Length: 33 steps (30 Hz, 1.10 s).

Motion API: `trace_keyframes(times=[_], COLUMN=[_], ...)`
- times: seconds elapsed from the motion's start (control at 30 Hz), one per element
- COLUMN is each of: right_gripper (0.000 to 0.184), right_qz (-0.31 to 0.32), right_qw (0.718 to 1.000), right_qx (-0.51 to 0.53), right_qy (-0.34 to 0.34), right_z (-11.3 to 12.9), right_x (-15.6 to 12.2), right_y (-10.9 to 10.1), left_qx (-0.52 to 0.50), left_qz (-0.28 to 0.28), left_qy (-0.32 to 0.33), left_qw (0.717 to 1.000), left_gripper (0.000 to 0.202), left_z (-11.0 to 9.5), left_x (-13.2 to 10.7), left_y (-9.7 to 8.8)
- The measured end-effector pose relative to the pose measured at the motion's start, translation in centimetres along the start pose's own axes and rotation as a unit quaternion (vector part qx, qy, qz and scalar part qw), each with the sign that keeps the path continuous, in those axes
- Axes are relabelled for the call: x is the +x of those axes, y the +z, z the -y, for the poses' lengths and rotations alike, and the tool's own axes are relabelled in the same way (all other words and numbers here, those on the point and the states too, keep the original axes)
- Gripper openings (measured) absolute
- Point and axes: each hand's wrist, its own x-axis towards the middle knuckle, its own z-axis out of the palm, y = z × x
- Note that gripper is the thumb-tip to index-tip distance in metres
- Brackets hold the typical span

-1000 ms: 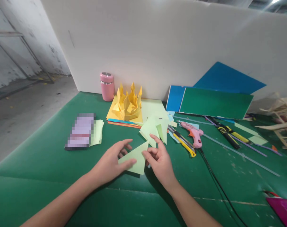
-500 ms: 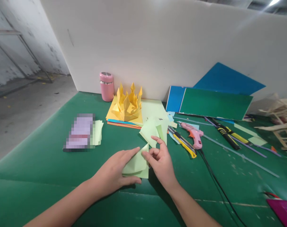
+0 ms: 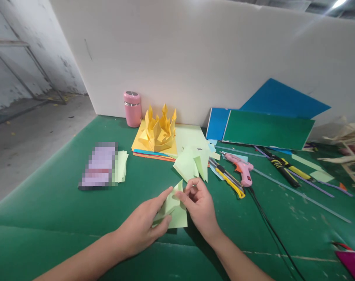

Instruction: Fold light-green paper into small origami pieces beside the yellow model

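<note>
A light green sheet of paper [image 3: 179, 216], partly folded over, is between my hands above the green table. On its left side my left hand [image 3: 146, 222] grips it, thumb in front and fingers along the upper edge. The thumb and fingers of my right hand [image 3: 199, 205] pinch the paper's raised upper right part. Just beyond lie several folded light green paper pieces [image 3: 186, 162]. A yellow folded-paper crown [image 3: 158, 134] stands on a stack of coloured paper [image 3: 138, 144] further back.
A pixelated phone-like object [image 3: 99, 166] and light green slips [image 3: 122, 166] lie left. A pink thermos [image 3: 133, 110] stands behind. To the right are a utility knife [image 3: 228, 181], a pink glue gun [image 3: 243, 169] with its cord, black-yellow tools [image 3: 282, 169], and green and blue boards [image 3: 268, 127].
The left thumb has drawn in onto the paper, and the sheet's lower right corner shows more. My right fingers have curled in closer to the thumb.
</note>
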Motion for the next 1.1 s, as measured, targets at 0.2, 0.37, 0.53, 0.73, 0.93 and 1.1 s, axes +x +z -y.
trace_keyframes(times=[0.2, 0.37, 0.53, 0.73, 0.93, 1.1], right_gripper=[0.02, 0.023, 0.05, 0.04, 0.013, 0.015], right_qz=[0.022, 0.12, 0.214, 0.214, 0.14, 0.106], right_qw=[0.998, 0.981, 0.951, 0.957, 0.982, 0.989], right_qx=[-0.062, -0.133, -0.184, -0.161, -0.119, -0.1], right_qy=[-0.025, -0.08, -0.126, -0.107, -0.031, -0.018], right_z=[0.1, 0.2, 0.1, 0.1, 0.3, 0.1], right_x=[-0.4, -0.8, -0.9, -1.0, -0.8, -0.5], right_y=[-0.1, -0.5, -0.9, -0.9, -0.7, -0.8], left_qx=[-0.228, -0.471, -0.574, -0.612, -0.583, -0.509], left_qz=[-0.063, -0.107, -0.115, -0.079, -0.054, -0.043], left_qy=[-0.14, -0.245, -0.286, -0.283, -0.23, -0.228], left_qw=[0.962, 0.84, 0.759, 0.735, 0.778, 0.829], left_gripper=[0.043, 0.038, 0.032, 0.044, 0.044, 0.053], left_z=[-0.1, -0.8, -1.1, -1.0, -0.6, -0.3], left_x=[0.7, 1.1, 1.0, 0.3, 0.1, 0.5], left_y=[-0.7, -1.8, -2.1, -1.8, -1.5, -1.7])
